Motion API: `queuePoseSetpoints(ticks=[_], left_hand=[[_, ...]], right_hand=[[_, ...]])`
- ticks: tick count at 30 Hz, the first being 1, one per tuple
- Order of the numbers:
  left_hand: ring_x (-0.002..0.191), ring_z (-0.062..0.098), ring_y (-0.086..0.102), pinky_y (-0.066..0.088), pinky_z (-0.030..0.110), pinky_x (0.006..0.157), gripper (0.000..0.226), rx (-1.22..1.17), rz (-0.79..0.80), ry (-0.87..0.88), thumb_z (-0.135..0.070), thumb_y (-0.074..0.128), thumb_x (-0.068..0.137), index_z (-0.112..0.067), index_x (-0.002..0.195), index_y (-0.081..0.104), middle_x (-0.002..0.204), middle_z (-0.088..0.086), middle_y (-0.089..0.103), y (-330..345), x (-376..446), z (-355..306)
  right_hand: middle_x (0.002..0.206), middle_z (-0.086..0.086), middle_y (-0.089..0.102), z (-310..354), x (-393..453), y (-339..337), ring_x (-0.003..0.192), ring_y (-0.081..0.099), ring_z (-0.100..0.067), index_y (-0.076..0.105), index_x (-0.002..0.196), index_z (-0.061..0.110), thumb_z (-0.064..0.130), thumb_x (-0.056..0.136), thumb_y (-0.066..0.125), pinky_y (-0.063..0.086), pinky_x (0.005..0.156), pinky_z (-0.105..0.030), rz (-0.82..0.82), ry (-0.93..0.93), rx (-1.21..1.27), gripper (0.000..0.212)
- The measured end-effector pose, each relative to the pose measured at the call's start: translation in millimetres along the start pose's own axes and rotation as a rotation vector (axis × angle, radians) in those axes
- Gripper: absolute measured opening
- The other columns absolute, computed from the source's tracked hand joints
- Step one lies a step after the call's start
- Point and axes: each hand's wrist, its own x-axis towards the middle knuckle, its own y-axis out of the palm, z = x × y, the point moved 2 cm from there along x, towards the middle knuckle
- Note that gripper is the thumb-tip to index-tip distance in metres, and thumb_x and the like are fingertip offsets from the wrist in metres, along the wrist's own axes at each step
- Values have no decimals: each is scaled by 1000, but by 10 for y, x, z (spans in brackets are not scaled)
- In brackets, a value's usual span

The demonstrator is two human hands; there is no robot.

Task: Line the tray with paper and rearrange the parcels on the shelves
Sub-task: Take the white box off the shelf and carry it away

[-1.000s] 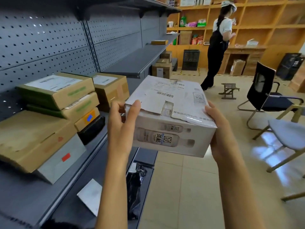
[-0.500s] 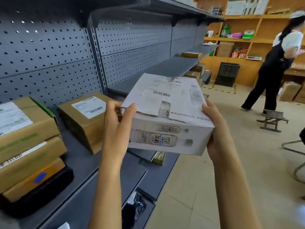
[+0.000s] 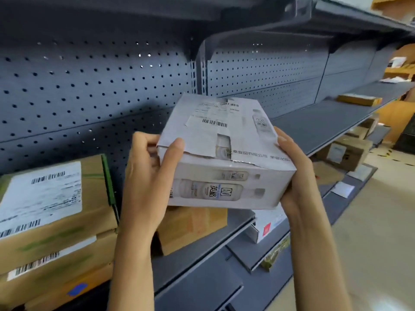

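White parcel [image 3: 226, 153] up at chest height, clear of the grey shelf [image 3: 202, 245]. My left hand [image 3: 148, 176] and right hand [image 3: 296, 176] clamp its ends. Brown boxes [image 3: 51, 216] stacked left, pegboard back panel [image 3: 89, 86] behind.

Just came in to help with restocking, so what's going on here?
A person holds a white box with both hands, the left hand at its left end and the right hand at its right end, in front of the grey shelves. Its top flap is torn. A stack of brown parcels sits on the shelf to the left.
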Motion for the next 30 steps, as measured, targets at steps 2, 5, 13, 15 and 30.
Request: queuePoseSetpoints(ticks=[2, 5, 13, 15, 30], left_hand=[[74, -6, 59, 43, 15, 59, 21, 59, -52, 0, -54, 57, 90, -37, 90, 45, 97, -5, 60, -98, 54, 50], [70, -9, 56, 43, 8, 58, 19, 144, -131, -26, -41, 58, 99, -25, 96, 47, 92, -2, 56, -204, 64, 87], [80, 18, 55, 42, 12, 62, 22, 309, -240, -108, -47, 55, 97, -26, 101, 50, 92, 4, 62, -208, -43, 32], [83, 19, 58, 45, 25, 68, 26, 357, -287, -112, -55, 54, 96, -30, 99, 49, 92, 2, 63, -189, -69, 2], [126, 16, 51, 42, 37, 106, 38, 551, -495, -177, -45, 44, 103, -26, 135, 51, 132, -5, 59, 66, -437, 82]], right_hand=[[104, 2, 78, -135, 162, 138, 84, 75, -14, 63, 134, 21, 25, 103, 46, 59, 62, -24, 60, 47, 39, 35], [104, -1, 76, -318, 363, 320, 82, 73, -16, 62, 136, 18, 26, 102, 48, 59, 62, -26, 145, 125, 74, 37], [104, -2, 76, -407, 737, 474, 87, 73, -21, 58, 140, 15, 30, 101, 49, 59, 71, -30, 328, 231, 124, 42], [104, -2, 76, -400, 789, 487, 88, 72, -21, 58, 140, 16, 32, 101, 50, 59, 73, -31, 357, 258, 126, 43], [118, -3, 75, -645, 743, 386, 107, 70, -30, 73, 117, 21, 22, 101, 48, 49, 103, -54, 380, 185, -16, 30]])
